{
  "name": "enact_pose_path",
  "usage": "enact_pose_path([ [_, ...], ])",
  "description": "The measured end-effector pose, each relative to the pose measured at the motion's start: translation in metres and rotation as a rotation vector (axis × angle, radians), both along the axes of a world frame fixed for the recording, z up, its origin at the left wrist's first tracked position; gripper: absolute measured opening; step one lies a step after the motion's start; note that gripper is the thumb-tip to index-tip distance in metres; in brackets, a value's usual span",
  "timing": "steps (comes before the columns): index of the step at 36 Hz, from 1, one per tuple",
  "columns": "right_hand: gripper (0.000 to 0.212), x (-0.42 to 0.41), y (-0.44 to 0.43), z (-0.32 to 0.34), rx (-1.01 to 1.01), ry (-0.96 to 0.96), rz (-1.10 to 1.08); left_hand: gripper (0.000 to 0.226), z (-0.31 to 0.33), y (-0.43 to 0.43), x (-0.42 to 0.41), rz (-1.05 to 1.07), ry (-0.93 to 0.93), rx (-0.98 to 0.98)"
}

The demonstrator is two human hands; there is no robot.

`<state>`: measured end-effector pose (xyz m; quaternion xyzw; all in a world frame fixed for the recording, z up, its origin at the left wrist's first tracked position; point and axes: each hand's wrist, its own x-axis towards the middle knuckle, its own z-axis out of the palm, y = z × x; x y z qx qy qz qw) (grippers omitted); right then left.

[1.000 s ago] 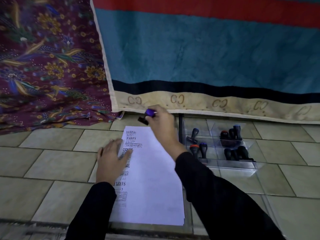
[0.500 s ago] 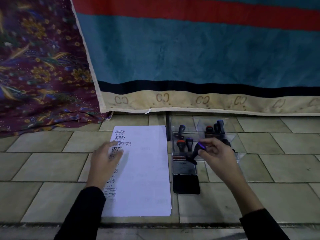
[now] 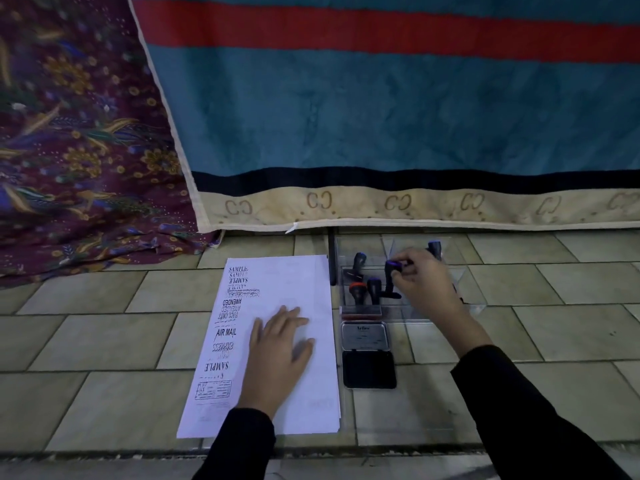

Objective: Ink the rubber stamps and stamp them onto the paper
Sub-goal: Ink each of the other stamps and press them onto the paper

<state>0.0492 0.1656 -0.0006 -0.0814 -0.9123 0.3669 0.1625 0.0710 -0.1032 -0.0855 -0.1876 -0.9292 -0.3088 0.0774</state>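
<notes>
A white sheet of paper (image 3: 304,282) lies on the tiled floor, with a column of black stamp prints down its left side. My left hand (image 3: 282,344) rests flat on the paper's middle, fingers straight. My right hand (image 3: 420,284) pinches the purple-topped rubber stamp (image 3: 391,280) by its handle inside the clear plastic tray (image 3: 429,315), beside an orange-collared stamp (image 3: 357,292) and a dark one (image 3: 373,289). The open ink pad (image 3: 369,368) lies right of the paper, its metal lid (image 3: 364,336) folded back towards the tray.
More dark stamps (image 3: 360,261) stand at the tray's back, one (image 3: 434,249) behind my right hand. A teal, red and cream blanket (image 3: 381,133) hangs just behind the tray and paper. Patterned maroon cloth (image 3: 79,150) drapes onto the floor at left.
My right hand has carried the purple-topped stamp from above the paper's top edge rightwards into the tray. My left hand slid from the paper's left edge to its middle.
</notes>
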Motion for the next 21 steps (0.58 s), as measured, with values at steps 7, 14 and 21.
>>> enact_pose_path([
  [7, 0.017, -0.015, -0.003, -0.004, 0.283, -0.198, 0.138, 0.029, -0.002, 0.001, 0.001, 0.008, 0.015, -0.014],
  [14, 0.012, -0.019, -0.011, 0.008, 0.462, -0.293, 0.161, 0.030, -0.002, 0.001, 0.002, 0.008, 0.016, -0.023],
  [21, 0.012, -0.024, -0.011, 0.013, 0.450, -0.310, 0.168, 0.029, -0.002, 0.001, 0.002, 0.006, 0.016, -0.021],
])
